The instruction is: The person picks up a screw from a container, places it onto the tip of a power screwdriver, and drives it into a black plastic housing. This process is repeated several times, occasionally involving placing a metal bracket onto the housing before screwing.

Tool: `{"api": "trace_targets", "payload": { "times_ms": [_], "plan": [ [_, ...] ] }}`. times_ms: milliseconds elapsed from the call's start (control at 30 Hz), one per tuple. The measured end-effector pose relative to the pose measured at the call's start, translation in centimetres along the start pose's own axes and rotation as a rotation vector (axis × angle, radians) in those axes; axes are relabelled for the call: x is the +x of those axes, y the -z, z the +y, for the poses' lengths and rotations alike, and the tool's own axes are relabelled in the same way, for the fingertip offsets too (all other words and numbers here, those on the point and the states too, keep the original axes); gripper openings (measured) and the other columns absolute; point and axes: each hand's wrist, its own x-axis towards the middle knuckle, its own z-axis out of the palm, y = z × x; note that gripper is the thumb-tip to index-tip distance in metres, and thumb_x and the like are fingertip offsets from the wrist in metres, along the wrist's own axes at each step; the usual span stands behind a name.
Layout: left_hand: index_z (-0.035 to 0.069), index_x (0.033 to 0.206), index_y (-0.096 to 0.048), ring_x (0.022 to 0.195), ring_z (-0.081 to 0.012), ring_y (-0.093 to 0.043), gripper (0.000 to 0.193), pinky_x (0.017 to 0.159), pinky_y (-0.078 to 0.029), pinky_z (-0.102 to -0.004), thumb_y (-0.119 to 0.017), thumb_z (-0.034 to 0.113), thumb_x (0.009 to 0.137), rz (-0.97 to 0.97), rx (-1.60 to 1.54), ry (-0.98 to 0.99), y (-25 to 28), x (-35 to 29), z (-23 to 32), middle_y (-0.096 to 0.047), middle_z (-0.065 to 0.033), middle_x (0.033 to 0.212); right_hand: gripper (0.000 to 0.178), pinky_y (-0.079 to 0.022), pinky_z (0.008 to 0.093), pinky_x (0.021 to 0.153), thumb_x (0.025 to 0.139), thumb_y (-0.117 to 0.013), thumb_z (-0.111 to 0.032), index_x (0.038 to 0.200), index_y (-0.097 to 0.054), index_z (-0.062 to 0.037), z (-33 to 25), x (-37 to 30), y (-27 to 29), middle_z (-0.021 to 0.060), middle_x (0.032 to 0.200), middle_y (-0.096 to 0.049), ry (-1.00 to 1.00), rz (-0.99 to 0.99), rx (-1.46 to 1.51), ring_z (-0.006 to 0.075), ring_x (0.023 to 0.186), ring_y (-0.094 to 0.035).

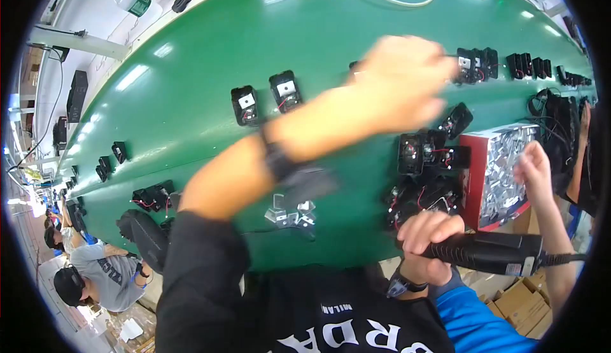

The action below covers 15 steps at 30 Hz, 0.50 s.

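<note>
- Left hand [404,82]: blurred, upper right of centre, fingers look curled; can't tell if pinching anything.
- Right hand [429,238]: lower right, fingers wrapped round black corded tool [487,251].
- Two black casings [245,106] upper centre-left; more clustered right of centre.
- Silver metal pieces [293,216]: loose, centre of green table [191,108].
- Red-sided box [472,184]: right, full of silver pieces; co-worker's hand [533,168] beside it.

Black corded power tool [484,252] gripped nearly level, lower right, cable [565,259] running off right, open black housings [410,154] bunched just beyond, red wires showing, and there, 2 more housings [244,106] left of centre, pale plates up
</note>
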Motion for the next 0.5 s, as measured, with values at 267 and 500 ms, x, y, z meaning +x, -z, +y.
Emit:
{"api": "trace_targets", "payload": {
  "times_ms": [267, 500],
  "plan": [
    [0.012, 0.151, -0.040, 0.130, -0.0383, -0.052, 0.097, 0.108, -0.047, -0.0465, -0.087, 0.022, 0.068, -0.232, 0.346, 0.547, 11.6, -22.0, -5.3, -0.050, -0.0180, 0.146, 0.089, -0.056, 0.0374, 0.072, 0.078, -0.073, -0.015, 0.152, -0.027, 0.0048, 2.0, 2.2, -0.9, 0.0114, 0.088, -0.061, -0.110, -0.124, -0.075, 0.0244, 0.073, -0.063],
    [0.011, 0.148, -0.043, 0.114, -0.0346, -0.061, 0.084, 0.095, -0.052, -0.0425, -0.083, 0.022, 0.075, -0.080, 0.448, 0.360, 14.6, -23.8, -5.5, -0.059, -0.0148, 0.130, 0.106, -0.051, 0.0344, 0.067, 0.083, -0.072, -0.021, 0.161, -0.004, -0.0001, 2.6, 3.6, -6.7, 0.0088, 0.095, -0.053, -0.034, -0.115, -0.262, 0.0189, 0.074, -0.056]
  ]
}}
